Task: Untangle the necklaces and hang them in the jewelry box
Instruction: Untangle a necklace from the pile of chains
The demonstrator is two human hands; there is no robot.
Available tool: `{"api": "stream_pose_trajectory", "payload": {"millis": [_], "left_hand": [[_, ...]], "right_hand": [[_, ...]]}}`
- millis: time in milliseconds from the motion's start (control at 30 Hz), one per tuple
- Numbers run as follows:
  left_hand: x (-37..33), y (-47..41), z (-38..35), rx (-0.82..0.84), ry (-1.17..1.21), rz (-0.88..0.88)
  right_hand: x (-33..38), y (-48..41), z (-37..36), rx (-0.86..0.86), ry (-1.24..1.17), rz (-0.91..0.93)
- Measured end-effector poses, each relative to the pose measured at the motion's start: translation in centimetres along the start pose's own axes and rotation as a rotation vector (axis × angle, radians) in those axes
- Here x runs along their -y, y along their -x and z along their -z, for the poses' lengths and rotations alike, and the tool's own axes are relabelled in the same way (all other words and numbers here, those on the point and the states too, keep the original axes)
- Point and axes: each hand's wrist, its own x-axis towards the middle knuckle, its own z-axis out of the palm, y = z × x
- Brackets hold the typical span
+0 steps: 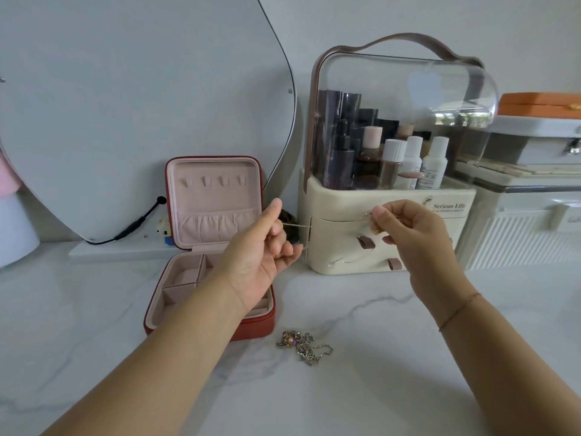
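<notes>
We see left hand (261,247) and right hand (408,234) fingers pinching a thin chain (297,225) taut above the tangled necklaces (303,346), jewelry box (217,202) open.

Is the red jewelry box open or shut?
Open: the jewelry box lid stands upright, showing bare pink hooks and compartments.

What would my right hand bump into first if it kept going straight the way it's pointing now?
Most likely the cream cosmetic organizer. The right hand, pinching a thin necklace chain, points forward and leftward at its drawer front. Depth is unclear from this single view, so I can't tell how close it is.
</notes>
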Motion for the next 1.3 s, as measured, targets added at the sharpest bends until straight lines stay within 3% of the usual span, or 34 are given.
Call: {"api": "stream_pose_trajectory", "payload": {"millis": [167,300,600,1300], "left_hand": [[0.8,0.9,-0.4,0.114,-0.599,-0.159],[1.6,1.1,-0.4,0.126,-0.849,-0.236],[1.6,1.2,-0.8,0.155,-0.592,-0.284],[1.8,1.1,-1.0,0.129,-0.649,-0.268]], "right_hand": [[0.7,0.5,-0.4,0.129,-0.101,0.037],[0.9,0.9,-0.8,0.228,-0.088,0.092],[1.1,1.5,-1.3,0.383,-0.177,0.13],[1.2,1.8,-1.8,0.431,-0.179,0.101]]}}
